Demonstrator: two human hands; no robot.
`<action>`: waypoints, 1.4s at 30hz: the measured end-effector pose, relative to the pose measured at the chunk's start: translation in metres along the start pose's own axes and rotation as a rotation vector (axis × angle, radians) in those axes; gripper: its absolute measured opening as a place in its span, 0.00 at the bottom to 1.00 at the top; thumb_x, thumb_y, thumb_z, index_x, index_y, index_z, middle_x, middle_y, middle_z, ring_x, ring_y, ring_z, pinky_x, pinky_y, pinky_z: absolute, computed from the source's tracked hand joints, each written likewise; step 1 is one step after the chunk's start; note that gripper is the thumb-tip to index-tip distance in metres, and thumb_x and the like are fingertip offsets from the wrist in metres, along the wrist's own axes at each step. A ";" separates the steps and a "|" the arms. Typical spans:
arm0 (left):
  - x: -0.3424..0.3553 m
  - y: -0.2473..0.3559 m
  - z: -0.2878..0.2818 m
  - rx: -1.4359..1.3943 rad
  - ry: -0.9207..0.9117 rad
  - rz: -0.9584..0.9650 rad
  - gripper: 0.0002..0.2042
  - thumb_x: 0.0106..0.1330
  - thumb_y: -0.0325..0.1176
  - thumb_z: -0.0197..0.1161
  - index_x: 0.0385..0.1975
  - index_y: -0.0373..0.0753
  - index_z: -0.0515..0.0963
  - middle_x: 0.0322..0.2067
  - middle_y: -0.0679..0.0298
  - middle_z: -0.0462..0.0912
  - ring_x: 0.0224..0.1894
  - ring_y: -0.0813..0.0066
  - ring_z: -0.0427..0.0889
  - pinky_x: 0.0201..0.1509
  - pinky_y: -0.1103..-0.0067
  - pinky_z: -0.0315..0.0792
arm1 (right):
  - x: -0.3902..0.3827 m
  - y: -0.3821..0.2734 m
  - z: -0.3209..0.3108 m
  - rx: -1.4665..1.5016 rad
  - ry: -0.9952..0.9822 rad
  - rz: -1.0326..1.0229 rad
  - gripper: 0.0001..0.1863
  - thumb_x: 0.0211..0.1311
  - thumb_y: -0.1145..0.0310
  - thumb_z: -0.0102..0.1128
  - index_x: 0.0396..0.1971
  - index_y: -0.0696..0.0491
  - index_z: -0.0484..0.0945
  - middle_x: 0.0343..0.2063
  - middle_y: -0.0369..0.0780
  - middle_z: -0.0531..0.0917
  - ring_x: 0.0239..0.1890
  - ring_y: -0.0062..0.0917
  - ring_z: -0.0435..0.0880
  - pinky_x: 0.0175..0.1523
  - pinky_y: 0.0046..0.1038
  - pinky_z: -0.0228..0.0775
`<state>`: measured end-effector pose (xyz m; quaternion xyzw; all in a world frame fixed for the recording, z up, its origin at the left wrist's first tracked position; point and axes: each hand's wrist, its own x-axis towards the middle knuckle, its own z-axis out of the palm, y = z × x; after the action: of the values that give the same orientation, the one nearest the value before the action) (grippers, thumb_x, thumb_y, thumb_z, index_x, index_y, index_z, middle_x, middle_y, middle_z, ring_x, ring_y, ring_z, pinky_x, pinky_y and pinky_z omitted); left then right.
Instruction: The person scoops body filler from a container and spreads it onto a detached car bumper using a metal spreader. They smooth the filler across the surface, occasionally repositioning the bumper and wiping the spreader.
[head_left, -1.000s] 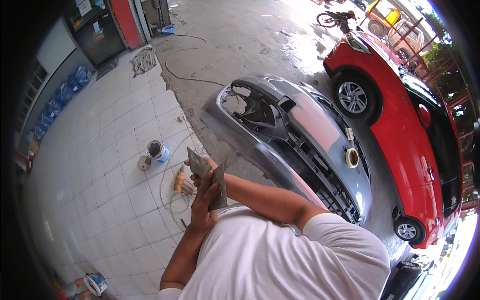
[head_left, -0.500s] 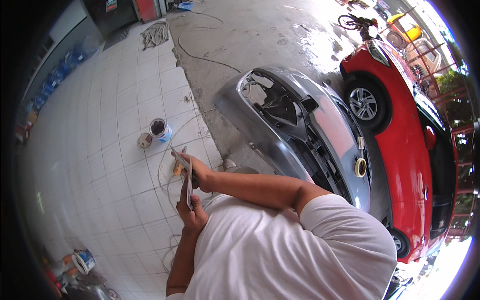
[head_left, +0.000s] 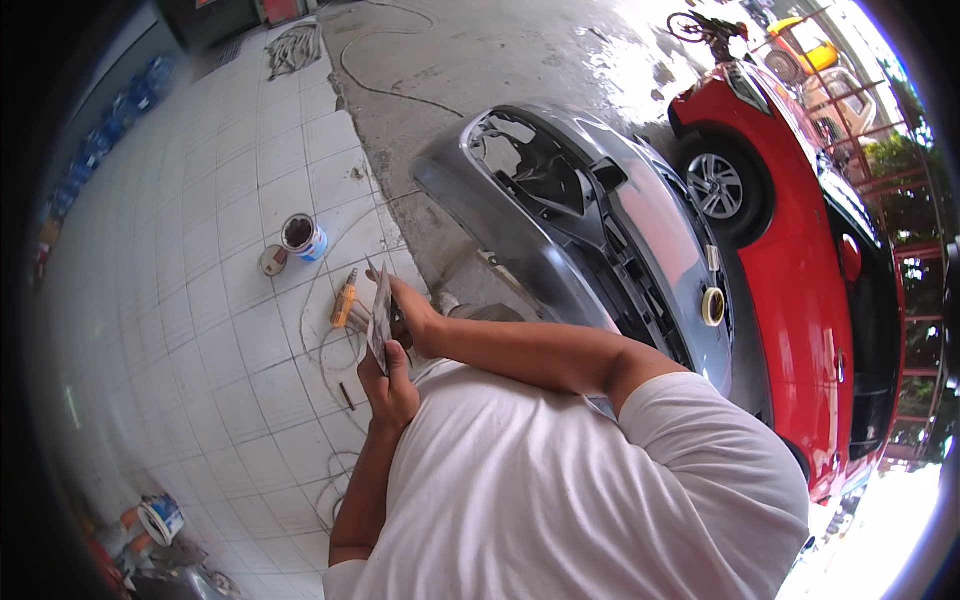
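Note:
My left hand (head_left: 391, 393) grips a flat grey plate (head_left: 379, 330), smeared and held on edge, with the thumb along its lower end. Just above it, my right hand (head_left: 418, 322) is closed round a thin spreader blade (head_left: 371, 266); its tip shows past the plate, and its handle is hidden by the fingers. The two flat pieces overlap closely, and I cannot tell whether they touch. Beyond them on the tiles stand an open can (head_left: 304, 238) with dark contents and its round lid (head_left: 273, 261). A yellow-orange tool with a metal tip (head_left: 344, 302) lies nearer my hands.
A grey car bumper (head_left: 540, 240) with a pinkish patch lies to my right, a tape roll (head_left: 713, 306) on it. Behind it is a red car (head_left: 775, 300). A hose (head_left: 385, 93) crosses the concrete; blue bottles (head_left: 120, 120) line the left wall. Another can (head_left: 160, 520) is at lower left.
The spreader blade has swung from pointing out left to lying closely along the plate. Both hands are slightly higher in view, and more of the yellow-orange tool shows. The whole view has shifted a little.

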<state>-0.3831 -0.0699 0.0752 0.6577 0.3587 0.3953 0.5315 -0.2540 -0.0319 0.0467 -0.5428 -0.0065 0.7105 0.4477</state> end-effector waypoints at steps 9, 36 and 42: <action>-0.010 0.007 0.032 -0.081 0.039 -0.188 0.23 0.82 0.43 0.49 0.52 0.23 0.78 0.48 0.49 0.83 0.49 0.66 0.79 0.53 0.72 0.71 | -0.051 0.010 -0.039 -0.273 0.081 -0.268 0.37 0.74 0.36 0.33 0.74 0.42 0.66 0.42 0.46 0.84 0.25 0.29 0.76 0.25 0.33 0.68; -0.098 0.028 0.135 0.859 -0.515 0.402 0.36 0.61 0.13 0.51 0.74 0.28 0.55 0.72 0.40 0.62 0.76 0.44 0.60 0.79 0.53 0.54 | -0.206 0.030 -0.246 -0.069 -0.694 -0.047 0.27 0.77 0.40 0.48 0.28 0.49 0.70 0.13 0.30 0.68 0.13 0.13 0.65 0.14 0.19 0.53; -0.087 0.029 0.139 0.855 -0.553 0.421 0.43 0.64 0.39 0.67 0.75 0.28 0.53 0.72 0.39 0.60 0.76 0.41 0.58 0.79 0.51 0.47 | -0.196 0.045 -0.244 -0.483 -0.246 -0.356 0.23 0.78 0.54 0.51 0.53 0.60 0.79 0.38 0.42 0.85 0.30 0.27 0.85 0.39 0.30 0.80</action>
<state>-0.2941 -0.2103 0.0749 0.9519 0.1950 0.1249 0.2008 -0.0905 -0.3013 0.0740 -0.5337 -0.3242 0.6592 0.4190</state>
